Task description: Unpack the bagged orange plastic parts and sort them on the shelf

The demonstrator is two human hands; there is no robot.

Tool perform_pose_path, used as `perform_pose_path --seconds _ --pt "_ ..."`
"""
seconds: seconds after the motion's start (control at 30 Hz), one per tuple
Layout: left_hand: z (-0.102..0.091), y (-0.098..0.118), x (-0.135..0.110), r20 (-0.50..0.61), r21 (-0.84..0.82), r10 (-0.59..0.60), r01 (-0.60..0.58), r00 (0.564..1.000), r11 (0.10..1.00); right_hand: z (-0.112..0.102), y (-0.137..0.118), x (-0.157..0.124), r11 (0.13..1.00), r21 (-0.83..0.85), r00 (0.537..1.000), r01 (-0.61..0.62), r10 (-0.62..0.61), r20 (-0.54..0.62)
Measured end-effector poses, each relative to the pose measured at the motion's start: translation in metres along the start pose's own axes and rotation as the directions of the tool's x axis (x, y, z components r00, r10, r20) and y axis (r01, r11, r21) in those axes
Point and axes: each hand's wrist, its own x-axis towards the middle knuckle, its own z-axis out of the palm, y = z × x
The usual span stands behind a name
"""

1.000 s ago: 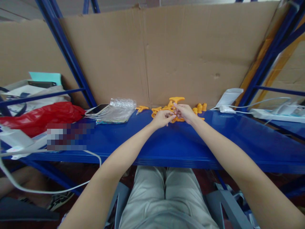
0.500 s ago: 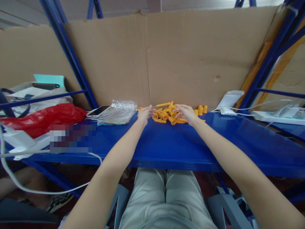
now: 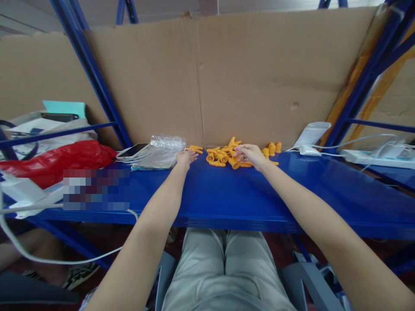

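Observation:
A heap of small orange plastic parts (image 3: 223,156) lies at the back of the blue shelf (image 3: 227,194), against the cardboard wall. My left hand (image 3: 185,158) reaches to the left of the heap, beside a separate orange part (image 3: 195,149), fingers loosely curled over it. My right hand (image 3: 250,154) rests on the heap's right side with its fingers bent down into the parts. Two upright orange pieces (image 3: 274,148) stand just right of that hand.
A clear bubble-wrap bag (image 3: 162,151) and a phone (image 3: 132,150) lie left of my left hand. A red bag (image 3: 55,160), white cables and boxes crowd the far left. A white pouch (image 3: 311,134) and a power strip (image 3: 372,157) sit at the right.
My hands were together at the heap holding a part; the left hand has since moved left to the separate part by the bag, and the right hand has lowered onto the heap.

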Motion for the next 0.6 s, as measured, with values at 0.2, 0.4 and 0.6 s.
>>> perform_pose_path --seconds 0.2,0.4,0.6 --pt "0.0 -0.009 0.006 0.117 0.115 -0.047 0.033 0.992 0.993 0.003 -0.002 -0.002 1.0 -0.014 1.0 -0.013 0.013 0.009" --pt "-0.001 -0.012 0.004 0.164 0.276 -0.028 -0.019 0.986 0.961 0.004 -0.001 -0.002 0.999 -0.045 1.0 -0.014 0.015 0.005" --pt "0.004 -0.013 0.003 0.129 0.361 0.03 -0.075 0.991 0.929 0.005 -0.001 -0.003 0.998 -0.058 1.0 -0.02 0.022 0.02"
